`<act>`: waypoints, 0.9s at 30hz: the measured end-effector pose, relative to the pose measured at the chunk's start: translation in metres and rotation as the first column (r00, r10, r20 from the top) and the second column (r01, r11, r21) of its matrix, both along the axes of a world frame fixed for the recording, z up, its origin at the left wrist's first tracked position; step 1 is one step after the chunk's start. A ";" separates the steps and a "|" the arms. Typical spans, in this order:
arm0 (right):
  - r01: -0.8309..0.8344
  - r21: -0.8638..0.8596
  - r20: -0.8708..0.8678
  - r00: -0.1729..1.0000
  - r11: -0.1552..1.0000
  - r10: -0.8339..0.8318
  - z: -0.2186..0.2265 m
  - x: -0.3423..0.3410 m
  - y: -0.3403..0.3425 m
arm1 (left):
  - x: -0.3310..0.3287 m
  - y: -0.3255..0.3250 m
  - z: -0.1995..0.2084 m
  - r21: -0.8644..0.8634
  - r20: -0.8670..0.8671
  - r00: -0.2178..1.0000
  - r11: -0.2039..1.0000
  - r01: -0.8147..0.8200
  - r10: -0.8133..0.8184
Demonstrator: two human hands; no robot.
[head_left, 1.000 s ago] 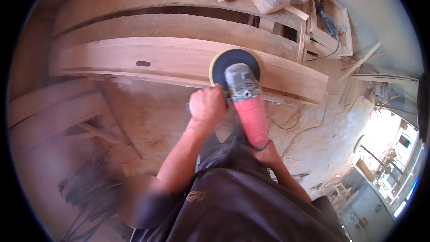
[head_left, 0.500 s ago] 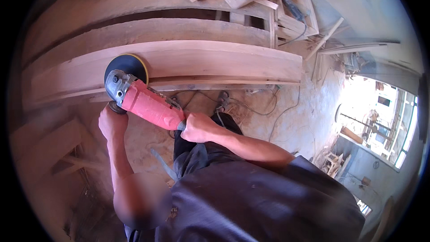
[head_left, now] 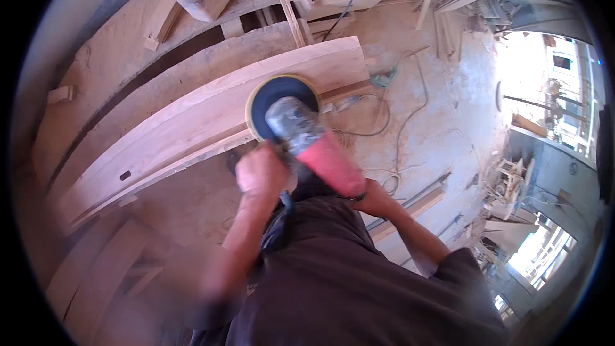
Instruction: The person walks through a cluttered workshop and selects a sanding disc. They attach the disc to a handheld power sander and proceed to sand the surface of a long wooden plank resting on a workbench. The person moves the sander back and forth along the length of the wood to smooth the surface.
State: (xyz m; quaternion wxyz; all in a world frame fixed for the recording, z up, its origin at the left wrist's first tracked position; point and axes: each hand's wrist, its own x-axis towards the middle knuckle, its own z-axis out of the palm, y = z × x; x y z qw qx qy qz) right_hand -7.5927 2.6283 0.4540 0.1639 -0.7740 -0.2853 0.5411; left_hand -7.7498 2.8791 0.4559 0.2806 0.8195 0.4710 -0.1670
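One long red-bodied power sander point(head_left: 330, 165) is held in both hands. Beside its grey metal head point(head_left: 291, 118), the fingers of the left hand point(head_left: 261, 170) are curled into a tight grip; its rear end is clasped by the right hand point(head_left: 375, 198), whose fingers are partly hidden. The round black, yellow-edged disc point(head_left: 258, 104) is placed over the long pale wooden board point(head_left: 173, 118), ahead of both hands, the left being nearer. The board's long axis is slanted from lower left to upper right, crossed by the sander's.
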 end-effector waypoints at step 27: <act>0.069 -0.093 -0.101 0.992 0.993 -0.078 -0.002 -0.090 0.137 | -0.094 0.136 0.016 -0.007 0.106 0.985 0.990 -0.139 0.139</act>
